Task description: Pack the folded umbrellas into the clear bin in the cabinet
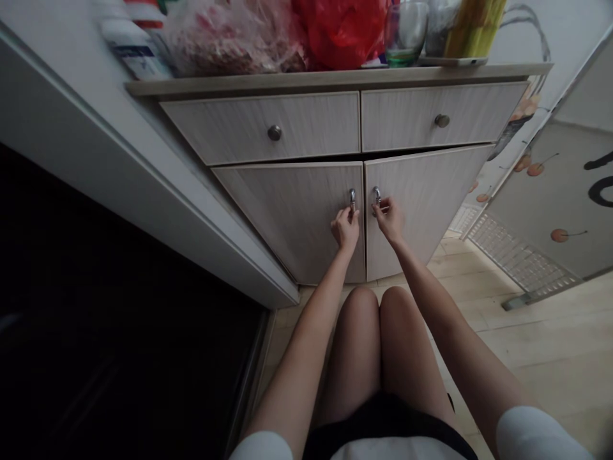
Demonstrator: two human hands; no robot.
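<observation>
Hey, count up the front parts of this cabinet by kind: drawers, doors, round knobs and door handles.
Drawers: 2
Doors: 2
Round knobs: 2
Door handles: 2
Total: 8

Cannot see the cut-off top of the red plastic bag (342, 32) on the pale wood-grain cabinet (311, 128), nor its shadowed inside (393, 154); cannot read the blurred label (138, 59) on the white plastic bottle (122, 32) at the cabinet's left.
</observation>
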